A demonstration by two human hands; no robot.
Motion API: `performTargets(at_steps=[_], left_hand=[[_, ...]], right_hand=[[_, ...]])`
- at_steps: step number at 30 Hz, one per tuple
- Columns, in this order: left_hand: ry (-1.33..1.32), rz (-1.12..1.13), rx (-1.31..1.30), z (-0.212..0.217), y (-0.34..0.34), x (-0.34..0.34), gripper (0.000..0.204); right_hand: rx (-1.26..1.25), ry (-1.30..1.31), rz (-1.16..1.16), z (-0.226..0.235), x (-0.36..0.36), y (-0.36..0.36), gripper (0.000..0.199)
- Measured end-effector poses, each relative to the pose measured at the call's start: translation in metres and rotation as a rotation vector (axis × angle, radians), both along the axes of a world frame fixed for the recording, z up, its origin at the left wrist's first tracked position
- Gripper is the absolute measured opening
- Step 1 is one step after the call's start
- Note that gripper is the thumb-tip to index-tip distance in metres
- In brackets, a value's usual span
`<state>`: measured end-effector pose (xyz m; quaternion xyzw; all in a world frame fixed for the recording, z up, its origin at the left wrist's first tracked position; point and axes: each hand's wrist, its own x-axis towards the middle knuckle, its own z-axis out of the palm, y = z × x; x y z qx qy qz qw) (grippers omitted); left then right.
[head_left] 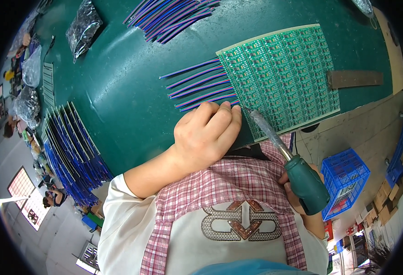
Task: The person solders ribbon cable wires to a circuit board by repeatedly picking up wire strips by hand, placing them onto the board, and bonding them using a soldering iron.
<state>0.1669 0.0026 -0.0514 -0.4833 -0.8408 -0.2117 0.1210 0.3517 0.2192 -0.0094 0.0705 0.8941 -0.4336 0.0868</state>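
A large green circuit board panel (284, 68) lies on the table, with several thin multicoloured ribbon wires (194, 82) running from its left edge. My left hand (208, 130) is closed at the lower end of that edge, fingertips pinching a ribbon wire whose end is hidden under them. Low on the right, my right hand (292, 195) wraps round the dark green handle of a soldering iron (304, 183), which covers much of the hand. The iron's tip points up and left, close to the board's edge beside my left fingertips.
Loose ribbon wires (174, 18) lie at the far side of the green table (119, 91), near a plastic bag (84, 27). A brown bar (357, 79) overlaps the panel's right edge. Wired boards (73, 151) are stacked at left. A blue crate (346, 178) stands on the floor, right.
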Motion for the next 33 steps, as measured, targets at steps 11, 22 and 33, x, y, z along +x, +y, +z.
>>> performTargets(at_steps=[11, 22, 33], left_hand=[[-0.014, -0.002, -0.017, 0.001, -0.006, 0.000, 0.038], [-0.019, -0.005, -0.055, 0.001, -0.003, 0.004, 0.032], [0.123, 0.212, 0.060, 0.012, 0.005, -0.110, 0.019]], right_hand=[[-0.136, 0.247, -0.472, 0.005, -0.029, 0.050, 0.022], [-0.174, 0.463, -0.608, -0.002, -0.174, 0.161, 0.025], [-0.369, 0.425, -0.661, -0.009, -0.082, 0.072, 0.038]])
